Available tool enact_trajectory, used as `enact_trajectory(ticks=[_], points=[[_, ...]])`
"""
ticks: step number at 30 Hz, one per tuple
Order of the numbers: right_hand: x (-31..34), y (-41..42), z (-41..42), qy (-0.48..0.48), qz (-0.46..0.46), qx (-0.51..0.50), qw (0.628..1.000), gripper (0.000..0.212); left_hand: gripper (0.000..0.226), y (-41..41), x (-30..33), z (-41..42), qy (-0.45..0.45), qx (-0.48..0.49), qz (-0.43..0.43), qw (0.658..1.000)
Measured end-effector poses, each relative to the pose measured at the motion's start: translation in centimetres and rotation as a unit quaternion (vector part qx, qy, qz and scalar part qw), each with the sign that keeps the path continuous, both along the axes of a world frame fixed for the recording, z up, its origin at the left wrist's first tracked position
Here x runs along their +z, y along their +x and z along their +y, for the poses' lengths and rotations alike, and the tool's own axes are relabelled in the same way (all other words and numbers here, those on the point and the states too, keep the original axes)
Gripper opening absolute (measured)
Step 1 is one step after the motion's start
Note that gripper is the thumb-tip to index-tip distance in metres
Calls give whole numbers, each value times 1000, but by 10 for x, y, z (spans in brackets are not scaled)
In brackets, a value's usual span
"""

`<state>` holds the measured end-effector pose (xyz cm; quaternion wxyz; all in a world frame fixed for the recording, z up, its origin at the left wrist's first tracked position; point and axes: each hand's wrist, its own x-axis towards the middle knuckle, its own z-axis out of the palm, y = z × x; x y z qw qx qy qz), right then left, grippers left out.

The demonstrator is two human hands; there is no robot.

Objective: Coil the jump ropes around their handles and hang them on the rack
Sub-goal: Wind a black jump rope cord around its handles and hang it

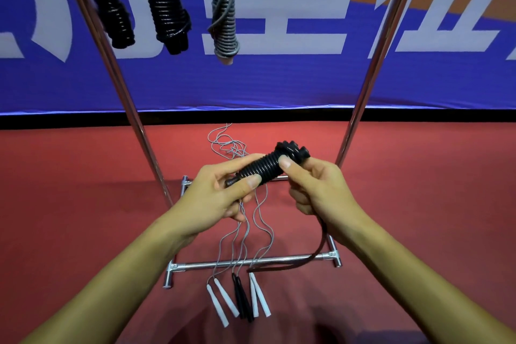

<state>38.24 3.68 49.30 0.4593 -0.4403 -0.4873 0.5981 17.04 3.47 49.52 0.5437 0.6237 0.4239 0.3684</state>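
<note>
Black rope (pixel 265 169) mid-coil, held over rack base (pixel 251 261): left hand (pixel 217 198) pinching handle end to steady it, right hand (pixel 315 187) clamped on the wraps w/ thumb so coils can't slip. Loose tail (pixel 315 254) dangling below right hand, prob. last turns left. Three wound ropes (pixel 164 3) already hung up top; more ropes (pixel 240 299) waiting on floor.

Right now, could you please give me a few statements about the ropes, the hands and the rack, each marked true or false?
1. Both hands hold one black coiled rope. True.
2. Four coiled ropes hang on the rack. False: three hang there, two black and one grey.
3. A loose black rope tail trails from the right hand toward the floor. True.
4. The left hand is open and idle. False: it grips the coil's lower end.
5. Uncoiled ropes' handles lie on the red floor. True.
</note>
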Motion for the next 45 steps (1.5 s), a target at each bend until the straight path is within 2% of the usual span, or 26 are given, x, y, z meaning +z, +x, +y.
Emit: enact_trajectory(ticks=[5,8,9,11,17,21,27,32,37,38,40,45], points=[[-10,-4,-1,-79,-3,-42,996,48,40,3,-9,2,92,54,100,989],[-14,-7,0,-137,34,-80,987,52,39,5,-13,-2,204,94,292,930],[-14,-7,0,-145,34,-88,985,53,40,6,-13,-3,219,109,325,914],[-13,-5,1,-137,3,-90,987,53,42,8,-11,-6,224,126,333,907],[-16,3,2,-48,-189,-43,980,49,40,10,-9,-8,224,148,375,887],[-18,14,4,59,-341,-21,938,25,40,2,-10,1,201,164,399,880],[-17,15,-2,148,-495,-32,855,14,36,-2,-10,2,188,146,430,871],[-7,15,-5,215,-636,-37,740,24,31,-6,-11,4,180,126,470,855],[-8,17,-2,308,-718,1,624,17,33,-3,-12,2,174,83,514,836],[-10,18,-1,327,-720,10,612,19,34,-3,-12,2,169,70,522,833],[-15,22,4,352,-703,48,616,22,33,-5,-16,3,159,34,535,829],[-17,29,10,349,-646,153,662,23,34,-7,-21,4,130,-49,536,833]])
